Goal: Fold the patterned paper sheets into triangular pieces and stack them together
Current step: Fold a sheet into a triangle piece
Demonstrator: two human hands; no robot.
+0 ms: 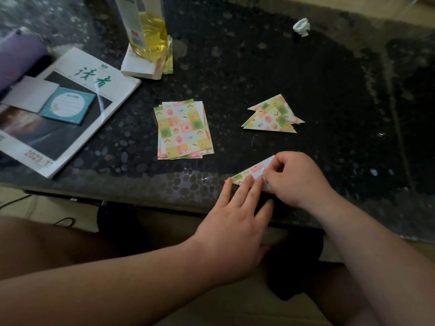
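A partly folded patterned sheet (250, 173) lies near the front edge of the dark table (259, 71), its white underside showing at the top right corner. My left hand (237, 215) presses flat on its lower edge with fingers spread. My right hand (293, 177) pinches the sheet's right end between thumb and fingers. A pile of flat patterned sheets (183, 129) lies to the left in the middle of the table. Further back on the right sits a stack of folded triangles (273, 115).
A magazine (68, 114) with a teal card (68, 105) on it lies at the left. Behind the sheets a bottle of yellow liquid (150, 31) stands on a paper pad. A crumpled white paper (301, 27) sits at the far back. My legs are under the table edge.
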